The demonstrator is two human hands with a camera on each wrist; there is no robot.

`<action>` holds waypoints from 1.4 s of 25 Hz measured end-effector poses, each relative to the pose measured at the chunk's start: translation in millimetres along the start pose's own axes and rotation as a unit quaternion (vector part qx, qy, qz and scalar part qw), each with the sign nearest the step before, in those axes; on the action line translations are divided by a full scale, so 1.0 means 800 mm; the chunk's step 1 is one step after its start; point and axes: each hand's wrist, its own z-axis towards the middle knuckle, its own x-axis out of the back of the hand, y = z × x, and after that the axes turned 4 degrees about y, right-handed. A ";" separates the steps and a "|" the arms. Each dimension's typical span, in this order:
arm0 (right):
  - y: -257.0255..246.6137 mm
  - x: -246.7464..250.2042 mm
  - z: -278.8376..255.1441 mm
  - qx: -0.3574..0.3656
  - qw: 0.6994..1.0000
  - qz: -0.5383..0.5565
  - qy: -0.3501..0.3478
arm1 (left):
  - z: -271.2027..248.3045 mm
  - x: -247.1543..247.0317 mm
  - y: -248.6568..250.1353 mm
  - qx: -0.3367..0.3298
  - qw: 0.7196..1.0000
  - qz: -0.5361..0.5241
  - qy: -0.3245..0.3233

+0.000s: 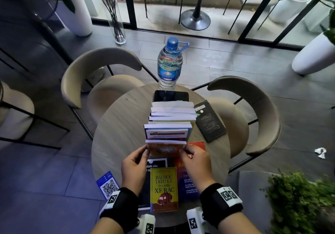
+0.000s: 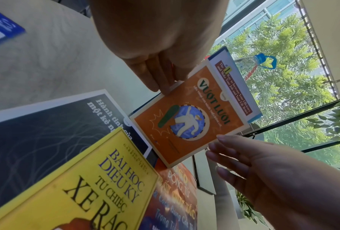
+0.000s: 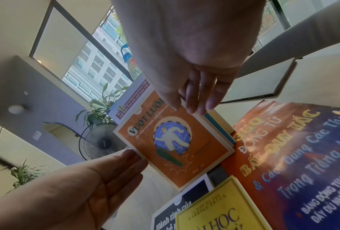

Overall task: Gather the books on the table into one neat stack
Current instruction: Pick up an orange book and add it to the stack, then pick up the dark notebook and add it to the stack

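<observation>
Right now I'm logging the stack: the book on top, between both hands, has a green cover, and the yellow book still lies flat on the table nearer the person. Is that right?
Not quite: the top book is orange, not green, as both wrist views show. The rest holds: the left hand and right hand flank it with straight fingers, and the yellow book lies flat nearer the person.

The head camera looks steeply down and forward from above the round desk [image 1: 116,125], taking in both hands and the chairs beyond. Each wrist camera sits low and close behind its own grip, facing along the fingers towards the windows. All three views share the orange book [image 1: 164,149] between the two grips, with the yellow book [image 1: 164,188] just nearer than them.
</observation>
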 end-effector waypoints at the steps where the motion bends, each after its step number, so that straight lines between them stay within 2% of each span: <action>1: -0.001 0.000 -0.002 -0.004 1.000 0.005 0.000 | -0.001 -0.001 0.000 0.001 1.000 0.003 0.001; 5: 0.002 -0.009 -0.013 0.006 1.000 0.002 0.012 | -0.007 -0.007 -0.004 0.005 1.000 0.014 -0.013; 12: 0.002 -0.004 -0.018 -0.046 0.999 -0.015 -0.021 | -0.038 -0.015 -0.009 0.039 0.995 0.079 -0.040; 14: 0.012 0.004 -0.008 -0.102 0.991 -0.024 -0.077 | -0.042 -0.023 -0.006 0.021 0.991 0.114 -0.069; 16: 0.024 0.012 0.001 -0.164 0.970 -0.005 -0.177 | -0.046 -0.035 0.001 0.015 0.985 0.139 -0.103; 18: 0.034 0.025 0.005 -0.185 0.950 -0.007 -0.252 | -0.050 -0.052 0.006 0.019 0.978 0.148 -0.143; 21: 0.046 0.050 0.016 -0.212 0.935 -0.013 -0.284 | -0.058 -0.079 0.016 0.047 0.962 0.151 -0.224; 25: 0.070 0.093 0.055 -0.259 0.940 0.051 -0.214 | -0.069 -0.144 0.029 0.078 0.942 0.133 -0.297; 28: 0.089 0.119 0.095 -0.226 0.967 0.018 -0.116 | -0.067 -0.200 0.037 0.065 0.934 0.148 -0.319; 30: 0.092 0.135 0.119 -0.202 0.977 -0.022 -0.071 | -0.052 -0.235 0.043 0.062 0.943 0.107 -0.309; 32: 0.095 0.144 0.142 -0.201 0.977 -0.040 -0.065 | -0.030 -0.271 0.041 0.058 0.953 0.044 -0.294; 35: 0.106 0.142 0.177 -0.163 0.979 -0.083 -0.084 | 0.007 -0.319 0.013 0.088 0.973 0.012 -0.212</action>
